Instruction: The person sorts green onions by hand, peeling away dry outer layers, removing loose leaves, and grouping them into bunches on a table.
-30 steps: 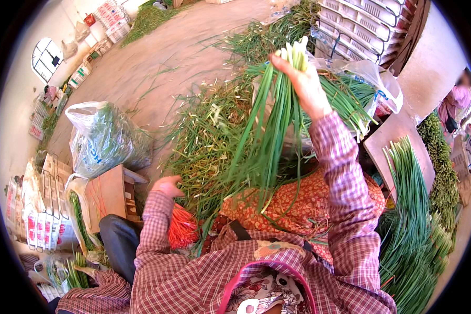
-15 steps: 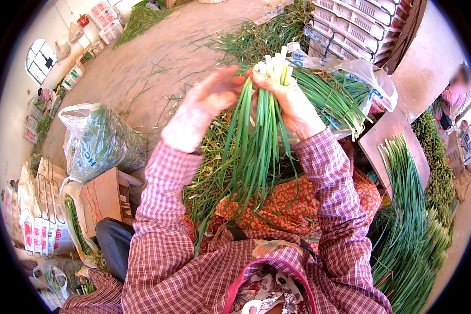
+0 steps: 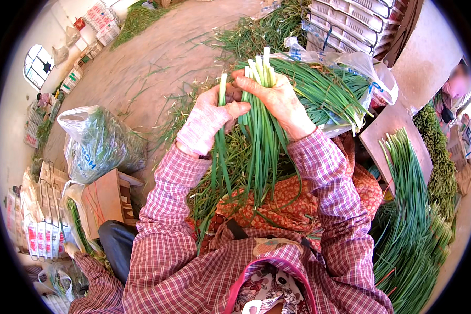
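Observation:
My right hand (image 3: 281, 104) is closed around a bunch of garlic chives (image 3: 261, 138), their white cut ends up and their long green leaves hanging down. Just left of it, my left hand (image 3: 210, 116) wears a pale pink wrap or fingerless glove and grips a separate garlic chive stalk (image 3: 222, 90), white end up. The left thumb points toward the bunch. Below both hands, loose leaves and trimmings (image 3: 214, 180) lie heaped beside an orange patterned cloth (image 3: 277, 206) over my lap.
On the right, trimmed chives (image 3: 403, 209) lie stacked, partly over a board (image 3: 378, 141). Ahead, more chives rest in an open clear plastic bag (image 3: 384, 86), near stacked white crates (image 3: 345, 26). A filled plastic bag (image 3: 102, 146) and a wooden box (image 3: 103, 201) stand left. Another person (image 3: 447, 97) is at far right.
My left hand, open and blurred near the bunch before, now grips a single chive stalk apart from it. The bunch in my right hand has shifted slightly left and down.

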Demonstrator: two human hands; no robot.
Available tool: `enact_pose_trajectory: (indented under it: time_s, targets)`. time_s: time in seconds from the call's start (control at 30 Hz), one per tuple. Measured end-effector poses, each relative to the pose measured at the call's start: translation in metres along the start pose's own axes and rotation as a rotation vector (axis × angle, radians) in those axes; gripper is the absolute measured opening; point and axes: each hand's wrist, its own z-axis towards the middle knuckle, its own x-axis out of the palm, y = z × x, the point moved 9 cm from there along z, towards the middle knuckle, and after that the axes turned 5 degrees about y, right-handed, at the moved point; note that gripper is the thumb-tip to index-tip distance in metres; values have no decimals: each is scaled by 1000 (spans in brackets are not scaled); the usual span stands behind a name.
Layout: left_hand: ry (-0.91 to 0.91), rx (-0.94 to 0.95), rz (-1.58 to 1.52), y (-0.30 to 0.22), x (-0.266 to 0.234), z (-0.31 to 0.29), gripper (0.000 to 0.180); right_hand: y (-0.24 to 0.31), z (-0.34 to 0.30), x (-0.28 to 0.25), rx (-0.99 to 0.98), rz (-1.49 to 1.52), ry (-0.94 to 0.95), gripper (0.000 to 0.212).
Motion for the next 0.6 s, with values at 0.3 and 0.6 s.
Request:
enact_pose_trajectory:
  time_s: [0.3, 0.6]
  targets:
    - [-14, -143, 65, 1, -27, -6, 36, -8, 1, 2, 111, -126, 88, 23]
    - [-60, -98, -43, -6, -45, -13, 40, -4, 1, -2, 94, -94, 90, 19]
